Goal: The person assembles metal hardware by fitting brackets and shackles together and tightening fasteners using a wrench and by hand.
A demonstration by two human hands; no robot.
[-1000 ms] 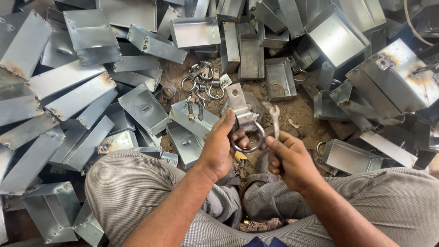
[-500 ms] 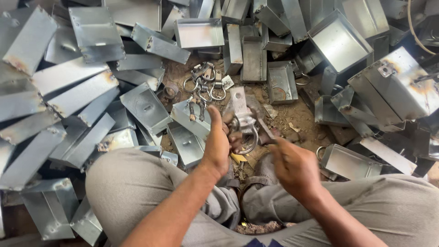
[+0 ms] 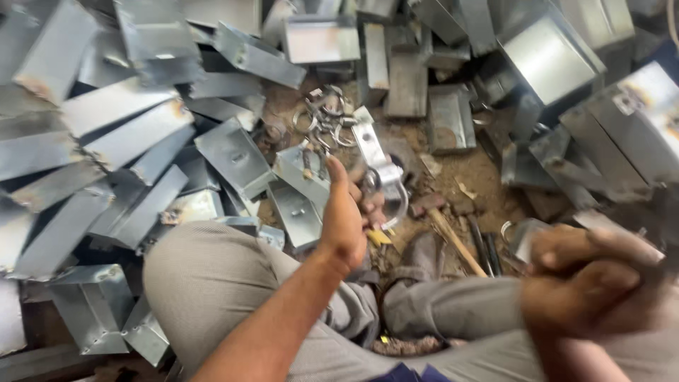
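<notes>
my boxes (image 3: 237, 152): dull grey sheet metal, scorched seams | my clasp (image 3: 385, 177): shiny steel | hammer (image 3: 453, 237): wooden handle | floor (image 3: 481, 177): rough dirt

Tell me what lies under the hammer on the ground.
The hammer rests on bare brown dirt strewn with small scraps, beside dark rods. Its handle's lower end runs behind the person's grey trouser leg, so whatever lies beneath that part is covered.

Small pale label (image 3: 627, 101) on grey metal box (image 3: 640, 131), upper right; print unreadable.
</notes>
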